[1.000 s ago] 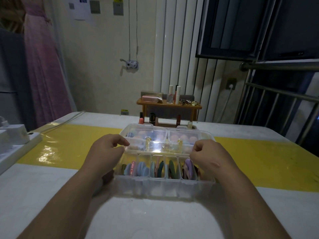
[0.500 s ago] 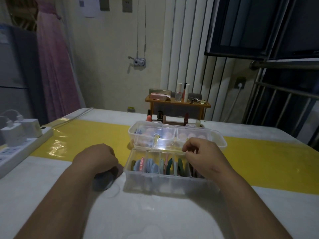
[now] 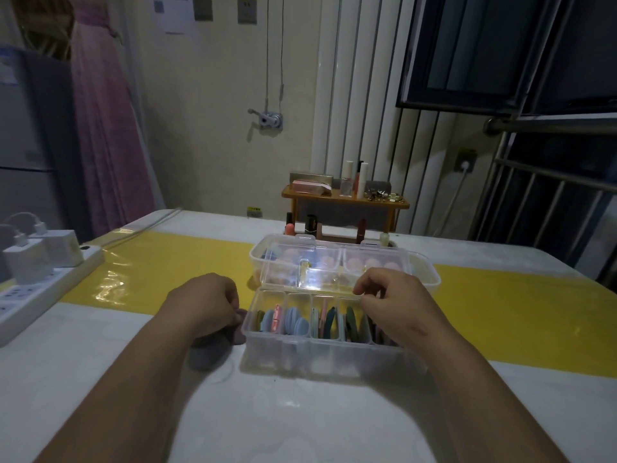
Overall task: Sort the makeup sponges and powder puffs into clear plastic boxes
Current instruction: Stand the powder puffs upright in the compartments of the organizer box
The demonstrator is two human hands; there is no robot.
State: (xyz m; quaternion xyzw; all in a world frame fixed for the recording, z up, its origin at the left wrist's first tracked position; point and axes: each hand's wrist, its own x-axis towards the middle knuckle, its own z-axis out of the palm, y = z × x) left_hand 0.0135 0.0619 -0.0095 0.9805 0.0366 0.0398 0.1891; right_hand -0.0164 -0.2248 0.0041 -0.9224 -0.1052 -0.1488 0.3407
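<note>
I am looking down at the clear rectangular plastic box with dividers (image 3: 329, 349), which is sitting on the white table (image 3: 100, 379) right in front of me, near the middle. Flat round powder puffs in blue, green and pink (image 3: 293, 324) are standing on edge in its compartments. Its transparent hinged lid (image 3: 310, 272) is standing open and leaning back toward a second clear plastic box (image 3: 424, 279). That box is sitting just behind the first and is holding round pink makeup sponges (image 3: 370, 263).

My right hand (image 3: 397, 304) is hovering over the right end of the near box with its fingers curled. The fingertips (image 3: 360, 291) are meeting the lid's lower edge where it joins the rim, and I cannot tell whether they are pinching it. My left hand (image 3: 203, 305) is resting just beside the box's left wall with its fingers curled under. I cannot tell whether it is holding anything. A dark grey rounded shape (image 3: 205, 355) is lying beneath it, too dim for me to name.

A glossy yellow strip (image 3: 517, 312) is running across the table under the rear box. A white power strip with chargers (image 3: 40, 282) is lying at the far left, and a small wooden shelf of cosmetics (image 3: 344, 199) is standing at the far edge.
</note>
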